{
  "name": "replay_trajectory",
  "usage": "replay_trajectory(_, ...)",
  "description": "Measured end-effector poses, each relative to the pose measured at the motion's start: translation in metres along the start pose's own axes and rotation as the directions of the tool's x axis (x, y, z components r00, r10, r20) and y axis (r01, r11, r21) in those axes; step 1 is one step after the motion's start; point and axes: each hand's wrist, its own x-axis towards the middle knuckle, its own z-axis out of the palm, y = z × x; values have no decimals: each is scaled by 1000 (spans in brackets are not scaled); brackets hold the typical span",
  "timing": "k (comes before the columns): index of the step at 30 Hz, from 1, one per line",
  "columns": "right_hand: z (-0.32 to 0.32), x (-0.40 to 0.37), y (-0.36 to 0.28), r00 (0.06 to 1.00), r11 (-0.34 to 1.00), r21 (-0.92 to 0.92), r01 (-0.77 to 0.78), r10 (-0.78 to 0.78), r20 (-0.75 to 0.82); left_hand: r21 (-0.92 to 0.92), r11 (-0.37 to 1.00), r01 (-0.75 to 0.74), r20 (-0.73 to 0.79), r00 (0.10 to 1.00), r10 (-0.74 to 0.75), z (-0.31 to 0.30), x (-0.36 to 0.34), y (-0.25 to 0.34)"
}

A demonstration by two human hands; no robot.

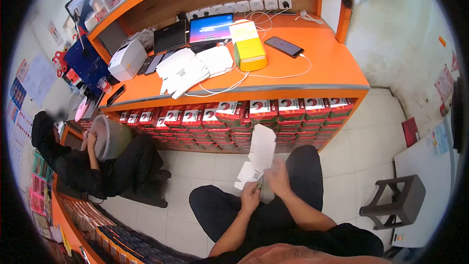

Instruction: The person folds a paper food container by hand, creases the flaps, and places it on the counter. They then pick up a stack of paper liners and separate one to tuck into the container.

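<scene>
Below the orange table (303, 76), in front of the red boxes (273, 112) stacked under it, white paper slips (262, 149) stand up over the person's knees. The left hand (250, 194) and right hand (279, 175) both have fingers closed on the slips' lower ends. The slips seem thin, light and floppy, best pinched near the bottom edge; what else sits between the hands is blurred, perhaps a small roll.

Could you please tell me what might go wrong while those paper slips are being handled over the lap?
1. The paper slips fan out loosely above the left hand. The right hand is blurred, so its grip is unclear. A slip could drop to the tiled floor.
2. White cables loop near the edge of the orange counter. A stray move might snag them and tug the phone.
</scene>
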Motion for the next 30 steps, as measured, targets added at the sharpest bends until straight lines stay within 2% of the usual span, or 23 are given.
replay_trajectory(2,-11,8,-23,997,996,-59,66,-68,-43,0,997,-79,19,997,79,-1,-1,0)
replay_trajectory(3,-16,17,-22,979,973,-132,190,-197,-45,-8,994,-110,15,994,110,-2,-3,5)
replay_trajectory(5,-29,29,-28,973,961,-151,231,-224,61,-27,984,-176,11,984,176,-2,-3,17)
replay_trajectory(8,-44,40,-51,944,935,-176,307,-275,185,7,1000,-22,65,998,21,-2,-3,23)
replay_trajectory(10,-49,49,-40,912,916,-173,362,-309,270,-81,994,72,53,996,-68,2,1,19)
replay_trajectory(11,-48,48,-30,927,943,-131,305,-263,269,-124,985,118,51,992,-112,3,2,18)
replay_trajectory(14,-47,39,-15,944,994,14,111,-109,311,-30,998,60,40,997,-59,6,3,33)
replay_trajectory(17,-41,29,-28,897,981,126,-145,77,434,159,959,-233,-58,968,244,13,12,38)
replay_trajectory(20,-37,33,-21,864,972,152,-181,83,497,160,971,-177,-82,978,191,13,24,42)
replay_trajectory(23,-33,43,-7,887,964,243,-109,-16,461,105,978,-181,-90,978,190,2,34,45)
replay_trajectory(26,-29,50,3,923,969,238,-66,-31,383,42,986,-160,-134,977,164,-5,42,47)
replay_trajectory(27,-27,52,6,922,976,215,-24,-61,382,-7,995,-99,-172,980,97,-4,43,49)
replay_trajectory(29,-24,53,8,915,984,168,57,-119,386,48,993,-104,-178,978,111,-7,45,51)
replay_trajectory(30,-27,53,6,901,978,34,205,-202,384,75,991,-107,-181,976,119,-8,46,50)
